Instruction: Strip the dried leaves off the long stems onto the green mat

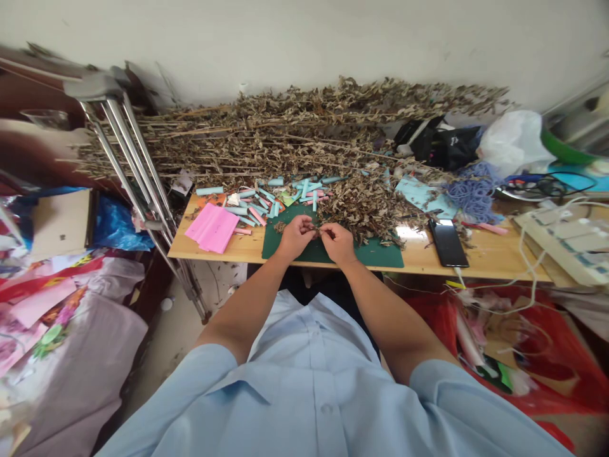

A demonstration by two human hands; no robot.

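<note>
Leaves (pixel 356 206), dry and heaped on the bench (pixel 495 257), lie just beyond and rightward, nearer the right hand (pixel 339 244) than the left hand (pixel 295 238); both grips pinch a dry scrap (pixel 317 233) between them, its long axis unclear.

A pale, plain wall (pixel 304 44) rises behind the wooden table (pixel 495 257) — left of the table, crutches (pixel 137 158) stand above a light floor (pixel 166 343).
</note>
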